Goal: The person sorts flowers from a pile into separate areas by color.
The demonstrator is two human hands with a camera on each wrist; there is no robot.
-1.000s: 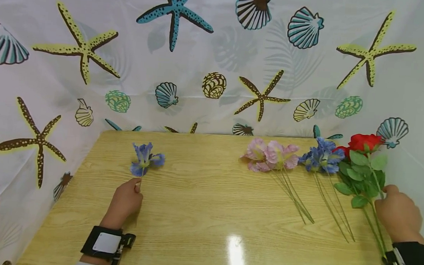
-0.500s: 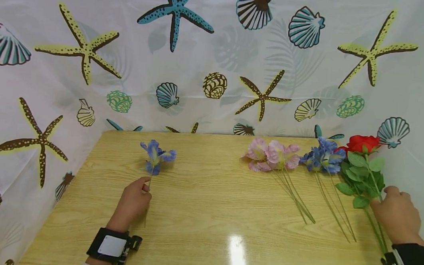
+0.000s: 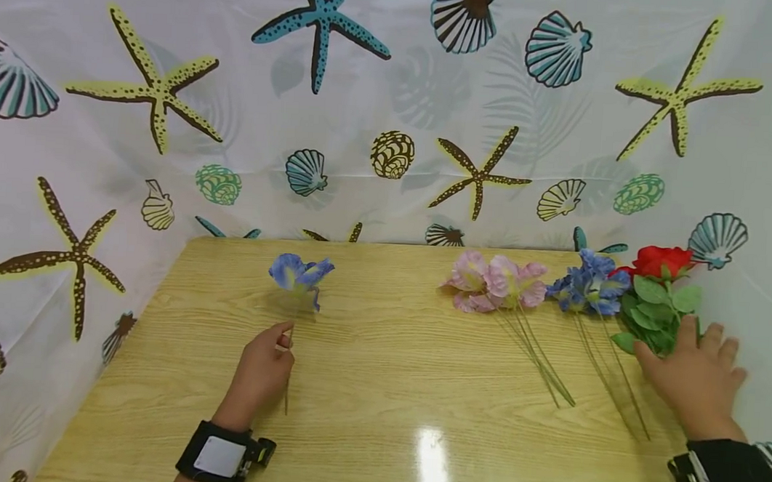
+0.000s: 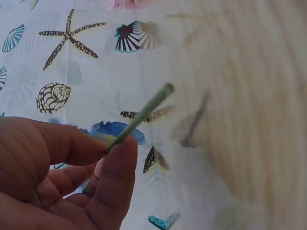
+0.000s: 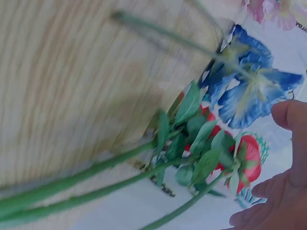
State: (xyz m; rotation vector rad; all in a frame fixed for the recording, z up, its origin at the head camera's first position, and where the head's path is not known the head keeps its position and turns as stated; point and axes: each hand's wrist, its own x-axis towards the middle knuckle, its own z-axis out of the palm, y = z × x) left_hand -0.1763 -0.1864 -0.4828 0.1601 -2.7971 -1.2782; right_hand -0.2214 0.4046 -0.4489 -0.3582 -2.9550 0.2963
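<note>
In the head view, my left hand (image 3: 263, 369) pinches a blue artificial flower (image 3: 300, 273) by its thin stem, over the left part of the table. The left wrist view has the green stem end (image 4: 146, 112) poking out between thumb and finger, the blue petals behind. On the right, my right hand (image 3: 700, 381) spreads its fingers over the lower leaves and stems of the red roses (image 3: 663, 261), covering part of them. The right wrist view has the thumb and fingers apart, with roses (image 5: 249, 163) and blue flowers (image 5: 256, 91) beyond them.
Pink flowers (image 3: 498, 280) lie right of the middle, their stems pointing toward the front right. Blue flowers (image 3: 590, 284) lie between them and the roses. A cloth (image 3: 362, 196) printed with starfish and shells borders the wooden table (image 3: 379, 372) behind and at both sides.
My left hand has moved right with the blue flower, whose head has turned. My right hand has come off the rose stems, shifted left and up, and spread its fingers.
</note>
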